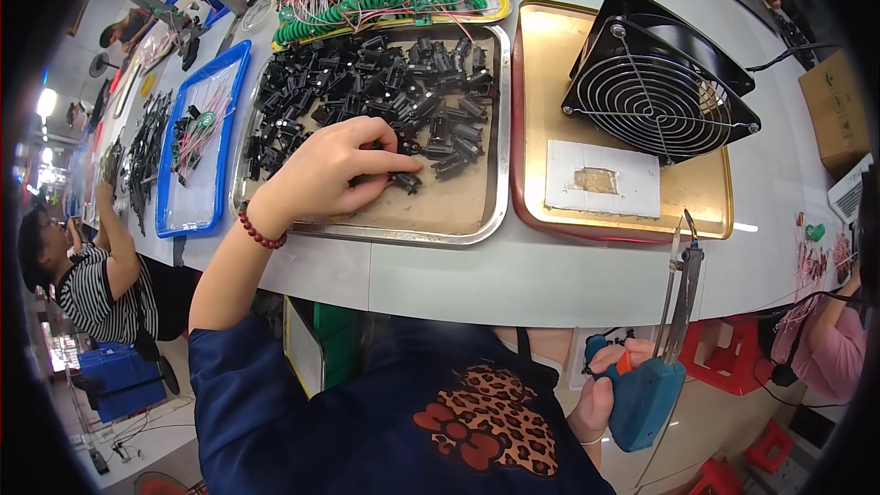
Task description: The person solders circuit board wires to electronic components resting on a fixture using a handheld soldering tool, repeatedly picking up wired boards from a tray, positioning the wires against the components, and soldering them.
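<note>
My left hand (341, 168), a dark red bead bracelet at its wrist, reaches into a metal tray (502, 128) heaped with small black plastic parts (357, 73). Its fingers are curled together, thumb and forefinger at a small black plastic part (403, 181) near the front of the heap. Part of the grip is hidden behind the knuckles. In my right hand (600, 394) is a teal soldering gun (644, 403) with an orange trigger, its tip pointing up beside the table edge. The fingers are wrapped round the handle.
A black fan (655, 82) and a white block (602, 179) stand on a gold tray (710, 192). Behind lies a yellow tray (502, 0) of wired green circuit boards. A blue tray (223, 142) is at left. Other people work at both sides.
</note>
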Motion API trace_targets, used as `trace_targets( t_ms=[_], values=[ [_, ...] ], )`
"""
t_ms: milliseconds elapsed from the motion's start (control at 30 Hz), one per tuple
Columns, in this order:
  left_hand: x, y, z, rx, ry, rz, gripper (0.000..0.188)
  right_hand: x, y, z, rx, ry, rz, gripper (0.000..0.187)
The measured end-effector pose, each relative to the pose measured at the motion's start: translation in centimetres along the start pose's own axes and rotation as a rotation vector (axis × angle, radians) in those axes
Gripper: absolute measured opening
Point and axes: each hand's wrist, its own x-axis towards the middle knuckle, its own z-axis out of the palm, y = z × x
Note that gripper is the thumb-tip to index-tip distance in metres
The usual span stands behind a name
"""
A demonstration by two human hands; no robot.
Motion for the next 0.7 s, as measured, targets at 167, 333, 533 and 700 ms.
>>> trace_targets(
  t_ms=[167, 333, 533, 700],
  values=[
    [0.0, 0.8, 0.6, 0.170, 0.088, 0.051, 0.027, 0.1, 0.3, -0.5, -0.029, -0.042, 0.001, 0.043],
    [-0.5, 0.8, 1.3, 0.175, 0.126, 0.027, 0.022, 0.0, 0.1, -0.5, -0.014, -0.030, -0.005, 0.044],
    [4.6, 5.8, -0.8, 0.043, 0.434, 0.048, 0.020, 0.1, -0.3, -0.7, 0.071, -0.049, 0.027, 0.047],
    [11.3, 9.6, 3.0, 0.024, 0.397, 0.294, 0.015, 0.5, -1.1, -1.0, 0.072, -0.117, 0.097, 0.046]
  ],
)
